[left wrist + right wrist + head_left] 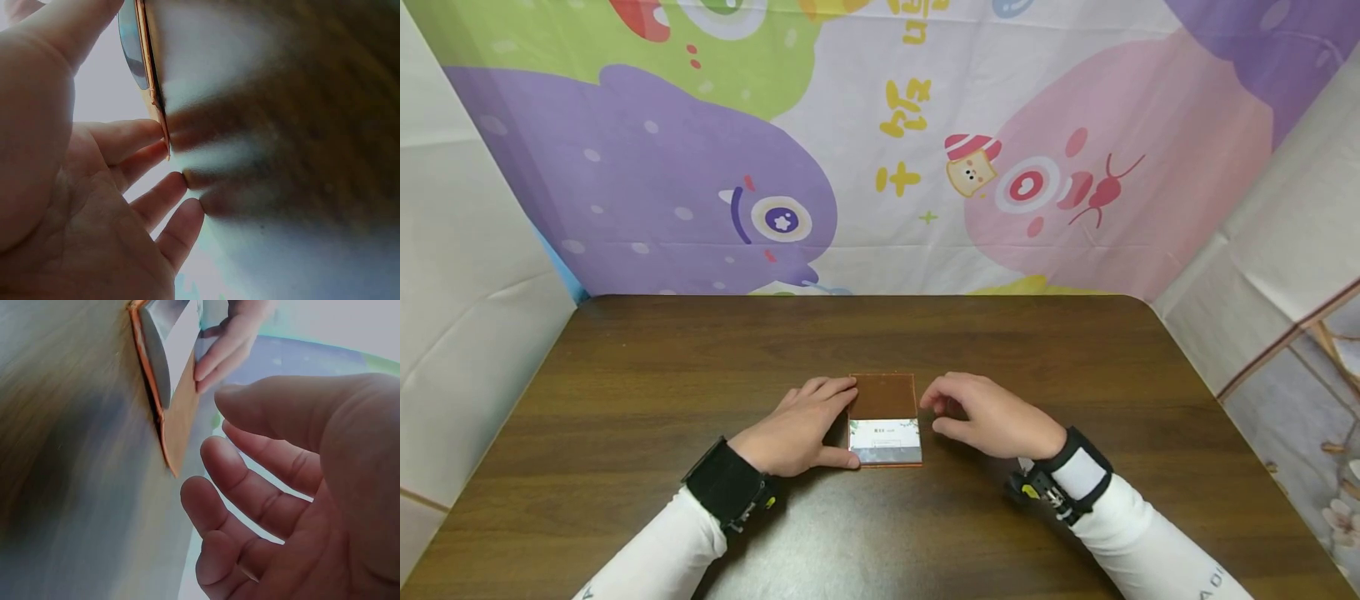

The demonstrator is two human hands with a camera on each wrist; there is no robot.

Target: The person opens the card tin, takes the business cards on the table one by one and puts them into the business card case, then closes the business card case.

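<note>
A small flat brown folder with orange edges lies on the table. On its near half is a white card-like pad with a leaf print and a grey band; in the right wrist view this pad shows some thickness and a curved edge. My left hand lies along the folder's left side, thumb at the near corner and fingertips at the far part of that edge. Its fingers are fairly straight and spread. To the right of the folder my right hand hovers with loosely bent fingers, holding nothing.
The dark wooden table has rounded far corners. Behind it hangs a cloth with cartoon figures, and pale fabric panels stand at both sides. Each wrist carries a black strap with a small device.
</note>
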